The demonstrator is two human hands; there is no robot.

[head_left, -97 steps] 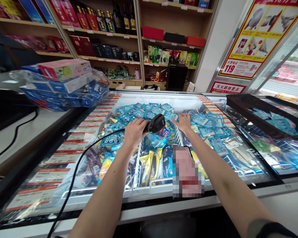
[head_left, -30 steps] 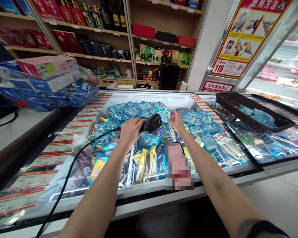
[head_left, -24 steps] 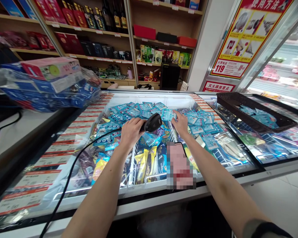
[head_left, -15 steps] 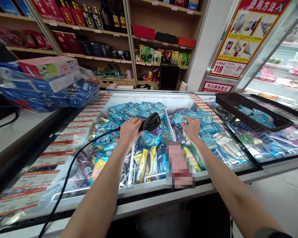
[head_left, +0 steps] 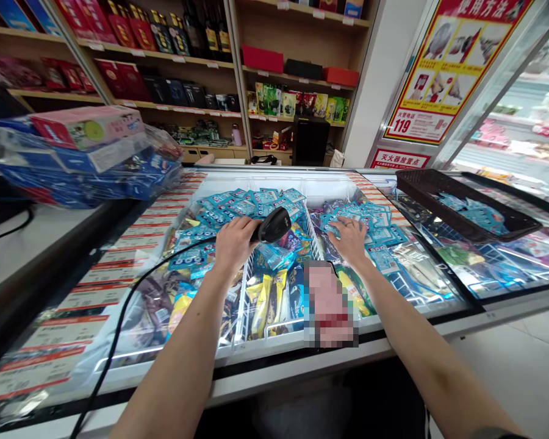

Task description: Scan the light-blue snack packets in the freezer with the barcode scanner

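Observation:
My left hand [head_left: 235,245] is wrapped round a black barcode scanner [head_left: 273,225], its head pointing right above the freezer chest. A black cable trails from it to the lower left. My right hand [head_left: 350,239] rests at the near left edge of the right-hand group of blue packets [head_left: 379,221], fingers spread and fingertips on or just over them. Another spread of blue packets [head_left: 226,207] lies beyond my left hand. Between my forearms, ice cream in yellow wrappers [head_left: 260,305] shows inside the freezer [head_left: 251,369]. A blurred-out pink, phone-like rectangle [head_left: 329,299] lies near the front edge.
A dark brown basket [head_left: 409,183] with several blue packets stands at the right. Plastic-wrapped blue boxes [head_left: 86,164] with a pink box [head_left: 89,125] on top are at the left. Price labels [head_left: 86,296] line the freezer's left side. Goods shelves [head_left: 297,36] stand behind.
My right hand's fingers have opened out from a pinch-like curl and shifted slightly left. My left hand and the barcode scanner have moved a little to the left.

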